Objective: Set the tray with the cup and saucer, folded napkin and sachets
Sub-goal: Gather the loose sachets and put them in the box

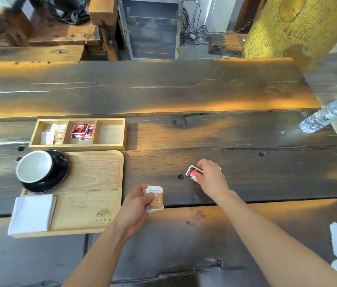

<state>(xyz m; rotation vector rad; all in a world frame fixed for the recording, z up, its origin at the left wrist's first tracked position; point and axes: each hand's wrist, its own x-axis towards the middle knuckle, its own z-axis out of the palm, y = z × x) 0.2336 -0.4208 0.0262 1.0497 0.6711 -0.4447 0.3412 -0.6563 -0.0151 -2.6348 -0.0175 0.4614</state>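
A light wooden tray [93, 183] lies on the dark table at the left. On its far left corner a black saucer [60, 172] carries a cup [34, 166] with a white inside. A folded white napkin [32, 213] lies on the tray's near left corner. My left hand [136, 206] is just right of the tray and grips a brown and white sachet [155, 200]. Further right, my right hand [212, 176] pinches a red, black and white sachet [193, 172] at the table surface.
Behind the tray stands a wooden organiser box [77, 146] with three compartments: pale sachets [52, 133] left, red sachets [81, 131] middle, the right one bare. A plastic water bottle [328, 113] lies at the table's far right edge. A yellow pillar [295, 27] rises behind.
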